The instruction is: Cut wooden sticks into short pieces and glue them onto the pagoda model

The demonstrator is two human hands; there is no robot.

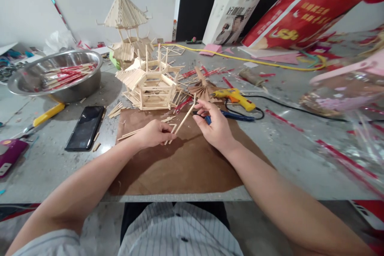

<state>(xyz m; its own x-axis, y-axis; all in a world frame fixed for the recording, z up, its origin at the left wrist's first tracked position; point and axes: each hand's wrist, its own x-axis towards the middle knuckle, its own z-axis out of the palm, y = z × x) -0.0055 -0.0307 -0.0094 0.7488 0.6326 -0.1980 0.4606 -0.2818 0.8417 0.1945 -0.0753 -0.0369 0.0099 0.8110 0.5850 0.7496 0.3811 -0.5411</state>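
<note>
My left hand (pixel 157 133) is closed in a pinch on thin wooden sticks (pixel 185 118). The longest one slants up to the right, and shorter pieces poke out around the fingertips. My right hand (pixel 214 124) is beside that stick's upper end, thumb and fingers apart; whether a fingertip touches the stick I cannot tell. Both hands are above a brown sheet (pixel 180 168). Just beyond stands a half-built pavilion model (pixel 150 84) of glued sticks. Loose sticks (pixel 129 133) lie by my left wrist.
A yellow glue gun (pixel 235 98) and blue-handled pliers (pixel 240 116) lie beyond my right hand. To the left are a black phone (pixel 85 128), a yellow-handled tool (pixel 49 114) and a metal bowl (pixel 87 82) of sticks. A taller stick pavilion (pixel 126 16) stands behind.
</note>
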